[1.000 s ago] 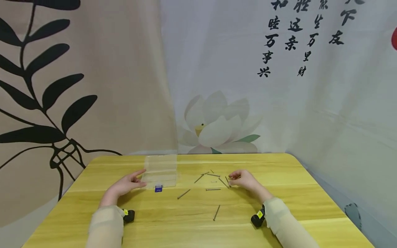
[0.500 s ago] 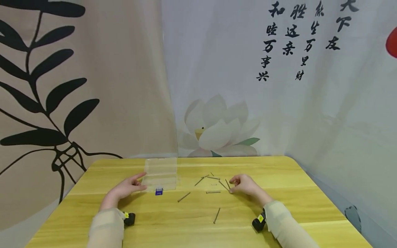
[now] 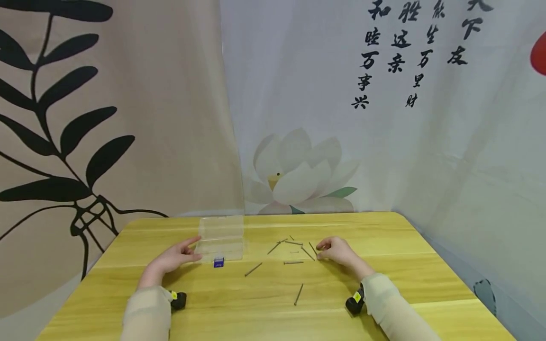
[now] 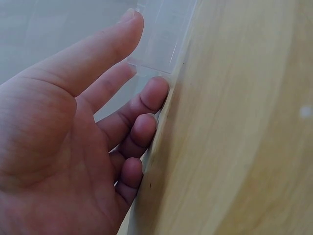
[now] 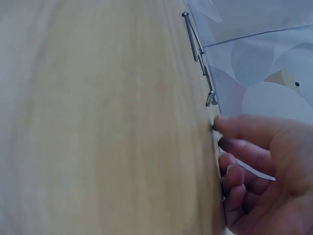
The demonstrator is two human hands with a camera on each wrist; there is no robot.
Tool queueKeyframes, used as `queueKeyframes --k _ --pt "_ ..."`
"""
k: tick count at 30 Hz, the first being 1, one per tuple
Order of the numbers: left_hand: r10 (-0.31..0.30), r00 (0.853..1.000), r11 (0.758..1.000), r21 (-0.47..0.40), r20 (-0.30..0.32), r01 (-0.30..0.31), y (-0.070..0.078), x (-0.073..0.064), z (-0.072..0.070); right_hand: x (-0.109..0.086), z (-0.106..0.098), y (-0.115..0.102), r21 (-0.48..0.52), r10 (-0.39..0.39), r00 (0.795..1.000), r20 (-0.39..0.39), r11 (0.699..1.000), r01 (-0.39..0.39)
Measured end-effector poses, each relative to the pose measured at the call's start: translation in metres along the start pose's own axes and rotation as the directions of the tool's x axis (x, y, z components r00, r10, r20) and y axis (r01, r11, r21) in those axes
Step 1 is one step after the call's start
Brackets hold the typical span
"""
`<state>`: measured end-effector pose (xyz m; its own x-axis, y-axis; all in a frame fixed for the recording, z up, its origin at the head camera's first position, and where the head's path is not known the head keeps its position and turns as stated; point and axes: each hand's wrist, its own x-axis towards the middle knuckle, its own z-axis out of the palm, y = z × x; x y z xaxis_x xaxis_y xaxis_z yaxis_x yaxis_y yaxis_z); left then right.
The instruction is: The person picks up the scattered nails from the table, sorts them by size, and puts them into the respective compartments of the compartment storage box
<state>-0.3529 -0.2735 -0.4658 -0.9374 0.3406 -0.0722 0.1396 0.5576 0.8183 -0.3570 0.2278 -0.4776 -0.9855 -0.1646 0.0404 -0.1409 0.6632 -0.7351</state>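
As the person leans two bare arms over a wooden table (image 3: 239, 322), two pale sleeves (image 3: 147, 312) come in from below, behind the fingers, and a small black camera with a yellow mark sits at each wrist, the left one (image 3: 179, 301) and the right one (image 3: 354, 303). Between the arms, nearer the viewer than either set of fingertips, a lone nail (image 3: 298, 294) lies aslant. Farther up, to the right of the left fingers and well apart from them, lies another slanting nail (image 3: 253, 269). The left hand (image 3: 172, 255) has its thumb and forefinger spread, their tips at the left side of a clear plastic box (image 3: 221, 247), while its other fingers bend loosely. The box lies just right of those tips, with a blue tab (image 3: 219, 262) at its front edge. The right hand (image 3: 340, 252) has its thumb and forefinger at a slanting nail by their tips (image 3: 313, 249); whether they pinch it, I cannot tell. Its remaining fingers curl toward the palm. Just left of these right fingertips leans a second slanting nail (image 3: 308, 253), with a crosswise nail (image 3: 293, 262) farther left and a loose group of nails (image 3: 294, 243) beyond it. Far beyond both hands hangs a cloth (image 3: 170, 94), printed with a dark leafy plant (image 3: 51, 128), a white flower (image 3: 303, 173) and black Chinese characters (image 3: 370, 60).
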Motion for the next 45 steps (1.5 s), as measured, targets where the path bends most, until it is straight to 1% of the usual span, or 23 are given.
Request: queueKeyframes --k 3,4,7,10,11,14,20,21,28,34,36,38,40,43,45 --pt "0.000 1.000 1.000 -0.006 -0.003 0.000 -0.0020 0.0000 0.0011 -0.0007 0.0001 0.0002 0.000 -0.012 1.000 0.010 1.000 0.012" --pt "0.002 1.000 1.000 -0.009 -0.006 -0.002 -0.0052 0.0011 0.0012 -0.0007 0.0002 0.0006 -0.001 -0.020 1.000 0.011 1.000 0.020" --pt "0.002 1.000 1.000 -0.002 -0.010 -0.002 -0.0072 0.0015 0.0026 -0.0005 0.0016 0.0020 -0.006 -0.021 1.000 -0.002 1.000 0.021" --pt "0.006 1.000 1.000 0.006 -0.013 -0.006 -0.0080 0.0017 0.0028 0.0002 0.0025 0.0033 -0.011 -0.017 1.000 -0.026 1.000 0.017" --pt "0.010 1.000 1.000 0.010 -0.011 -0.010 -0.0059 0.0007 0.0028 0.0004 0.0028 0.0034 -0.011 -0.013 0.999 -0.037 1.000 0.012" --pt "0.020 1.000 1.000 0.012 -0.007 -0.020 -0.0056 0.0004 0.0016 0.0019 0.0029 0.0043 -0.006 -0.006 0.998 -0.064 1.000 0.006" --pt "-0.007 1.000 1.000 0.002 -0.013 0.007 -0.0064 0.0006 0.0013 0.0018 0.0046 0.0043 -0.005 0.004 0.995 -0.101 1.000 -0.005" --pt "-0.013 1.000 1.000 -0.002 -0.016 0.013 -0.0065 0.0006 0.0014 0.0014 0.0048 0.0039 -0.012 0.004 0.994 -0.106 1.000 -0.005" --pt "0.007 1.000 1.000 -0.008 -0.002 -0.007 -0.0053 -0.0002 0.0010 -0.0007 0.0049 0.0024 -0.055 0.009 0.989 -0.147 0.998 -0.017" --pt "-0.008 1.000 1.000 0.002 -0.012 0.008 -0.0069 0.0012 -0.0013 0.0016 0.0074 0.0036 -0.052 0.003 0.988 -0.155 0.999 -0.012" --pt "0.002 1.000 1.000 0.008 -0.006 -0.002 -0.0069 0.0009 -0.0015 0.0023 0.0081 0.0039 -0.057 0.001 0.988 -0.155 0.998 -0.010" --pt "-0.002 1.000 1.000 0.003 -0.007 0.002 -0.0065 0.0006 -0.0015 0.0025 0.0082 0.0037 -0.066 -0.004 0.988 -0.153 0.998 -0.006" --pt "0.002 1.000 1.000 0.003 -0.002 -0.002 -0.0059 0.0003 -0.0016 0.0027 0.0079 0.0024 -0.066 0.004 0.989 -0.151 0.998 -0.014" --pt "0.001 1.000 1.000 -0.010 -0.003 -0.001 -0.0048 0.0000 -0.0015 0.0024 0.0066 -0.0007 -0.070 0.008 0.989 -0.146 0.997 -0.019" --pt "0.011 1.000 1.000 -0.013 0.001 -0.010 -0.0045 -0.0005 -0.0011 0.0020 0.0056 -0.0027 -0.077 0.006 0.990 -0.138 0.997 -0.016"
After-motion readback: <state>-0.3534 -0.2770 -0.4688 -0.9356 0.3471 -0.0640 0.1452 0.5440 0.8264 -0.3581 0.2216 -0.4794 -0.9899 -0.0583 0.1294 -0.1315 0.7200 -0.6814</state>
